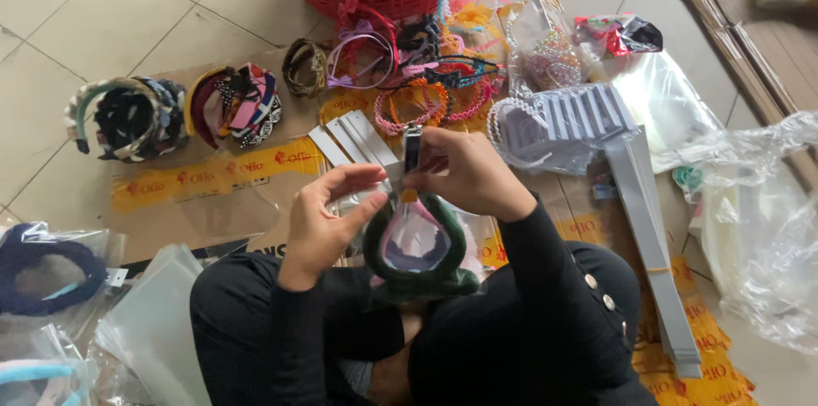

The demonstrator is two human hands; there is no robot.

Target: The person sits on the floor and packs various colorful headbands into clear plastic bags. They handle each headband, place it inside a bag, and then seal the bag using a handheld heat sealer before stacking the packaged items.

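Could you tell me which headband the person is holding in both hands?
The dark green headband, held between left hand and right hand; the others lie on the floor.

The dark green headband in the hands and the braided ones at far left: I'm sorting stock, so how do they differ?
The dark green headband is held between the left hand and right hand; the braided headbands lie on cardboard. The green one is single and plain-coloured; the braided ones are bunched and multicoloured. Both are padded arcs.
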